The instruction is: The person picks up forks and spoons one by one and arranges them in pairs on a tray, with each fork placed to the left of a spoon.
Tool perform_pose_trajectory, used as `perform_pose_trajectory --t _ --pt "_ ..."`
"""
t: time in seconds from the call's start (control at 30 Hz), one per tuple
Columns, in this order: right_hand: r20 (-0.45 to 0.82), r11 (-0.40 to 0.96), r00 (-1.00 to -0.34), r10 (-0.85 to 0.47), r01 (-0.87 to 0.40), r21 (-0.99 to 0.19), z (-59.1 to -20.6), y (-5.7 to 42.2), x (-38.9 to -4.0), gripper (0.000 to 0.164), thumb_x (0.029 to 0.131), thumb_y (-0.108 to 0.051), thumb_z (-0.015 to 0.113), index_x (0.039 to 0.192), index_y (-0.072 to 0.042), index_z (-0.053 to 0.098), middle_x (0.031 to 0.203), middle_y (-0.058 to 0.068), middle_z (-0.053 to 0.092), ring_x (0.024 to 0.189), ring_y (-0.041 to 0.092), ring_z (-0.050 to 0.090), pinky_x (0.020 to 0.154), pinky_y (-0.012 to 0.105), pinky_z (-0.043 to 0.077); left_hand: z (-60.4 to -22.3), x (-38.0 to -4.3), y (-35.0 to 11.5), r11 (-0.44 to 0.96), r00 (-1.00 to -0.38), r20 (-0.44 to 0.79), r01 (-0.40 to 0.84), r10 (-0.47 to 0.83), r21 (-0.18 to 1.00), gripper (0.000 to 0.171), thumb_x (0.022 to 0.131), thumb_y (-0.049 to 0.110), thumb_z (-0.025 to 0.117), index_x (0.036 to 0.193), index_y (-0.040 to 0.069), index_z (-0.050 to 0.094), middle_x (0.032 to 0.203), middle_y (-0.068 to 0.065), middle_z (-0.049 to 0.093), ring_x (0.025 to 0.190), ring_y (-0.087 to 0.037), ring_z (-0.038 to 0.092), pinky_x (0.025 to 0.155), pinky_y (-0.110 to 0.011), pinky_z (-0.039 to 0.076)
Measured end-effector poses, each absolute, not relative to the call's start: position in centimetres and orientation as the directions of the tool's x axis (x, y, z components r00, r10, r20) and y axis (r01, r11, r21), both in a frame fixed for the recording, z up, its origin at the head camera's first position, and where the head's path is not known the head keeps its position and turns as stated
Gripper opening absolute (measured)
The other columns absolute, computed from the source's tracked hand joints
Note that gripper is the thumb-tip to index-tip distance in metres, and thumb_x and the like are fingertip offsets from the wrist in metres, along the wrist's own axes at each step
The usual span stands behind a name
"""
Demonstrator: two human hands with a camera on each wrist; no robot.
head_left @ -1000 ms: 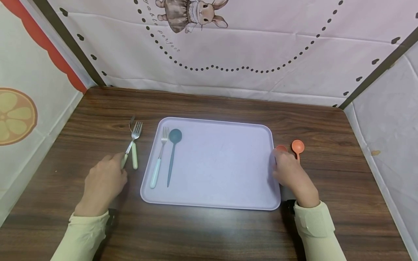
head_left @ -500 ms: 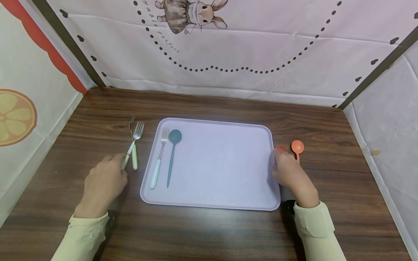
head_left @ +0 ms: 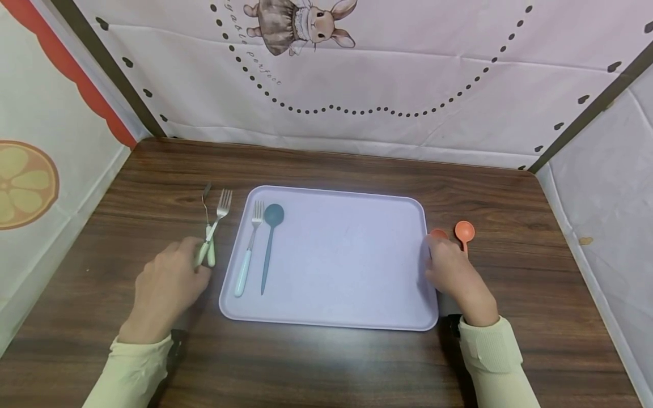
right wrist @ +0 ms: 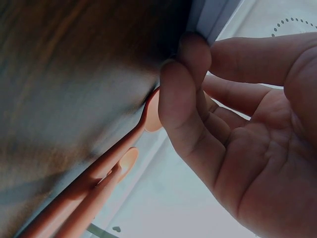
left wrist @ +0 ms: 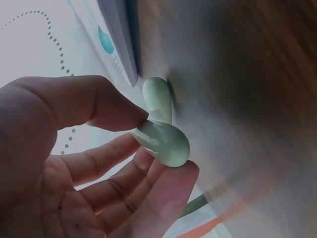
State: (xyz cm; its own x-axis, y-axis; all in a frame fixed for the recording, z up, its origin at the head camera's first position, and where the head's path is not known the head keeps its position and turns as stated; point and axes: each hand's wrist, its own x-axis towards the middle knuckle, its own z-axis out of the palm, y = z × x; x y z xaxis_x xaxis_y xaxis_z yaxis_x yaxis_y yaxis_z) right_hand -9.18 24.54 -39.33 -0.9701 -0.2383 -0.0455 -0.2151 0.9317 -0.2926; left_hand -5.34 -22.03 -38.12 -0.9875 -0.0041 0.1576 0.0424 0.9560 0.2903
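My left hand (head_left: 167,283) pinches the pale green handle (left wrist: 166,144) of a metal fork (head_left: 223,205) between thumb and fingers, left of the tray. Crossing behind it is a second green-handled utensil (head_left: 211,259) with a thin metal neck, its head seen nearly edge-on. At the right side of the lilac tray (head_left: 347,255), my right hand (head_left: 454,275) pinches the rim, fingers bent. Two orange spoons lie beside that hand: one bowl (head_left: 439,233) peeks out past the fingers, the other spoon (head_left: 465,231) is farther right.
On the tray's left part, a fork with a mint handle (head_left: 243,272) and a blue-grey spoon (head_left: 274,214) lie side by side. Dark wooden table (head_left: 326,362) surrounds the tray. Printed cloth walls (head_left: 377,79) stand at the back and both sides.
My left hand has shifted slightly right, and the fork it pinches has slid right with it, toward the tray. My right hand stays at the tray's rim.
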Motion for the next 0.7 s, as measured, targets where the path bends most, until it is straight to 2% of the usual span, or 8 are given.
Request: perform_pose_trajectory --t 0.3,0.7 --pt "-0.037 0.928 -0.968 -0.246 -0.225 -0.296 -39.4 24.5 -9.2 0.015 0.067 0.006 0.056 0.079 0.000 0.048 0.065 0.011 0.047 0.062 0.031 0.049 0.055 0.049 0.044 -37.9 -5.4 -21.7 0.953 -0.994 0.107 0.027 -0.005 0.300 0.046 0.068 0.014 0.062 0.112 0.001 0.055 0.079 -0.017 0.057 0.053 -0.030 0.048 0.036 -0.047 0.036" --pt "-0.045 0.934 -0.970 -0.237 -0.215 -0.286 -39.4 24.6 -9.2 0.016 0.067 0.004 0.056 0.081 0.000 0.049 0.067 0.012 0.048 0.064 0.032 0.050 0.056 0.051 0.044 -37.6 -5.5 -20.9 0.951 -0.996 0.094 0.028 -0.001 0.309 0.047 0.068 0.016 0.063 0.112 0.003 0.054 0.075 -0.012 0.055 0.055 -0.029 0.047 0.038 -0.045 0.036"
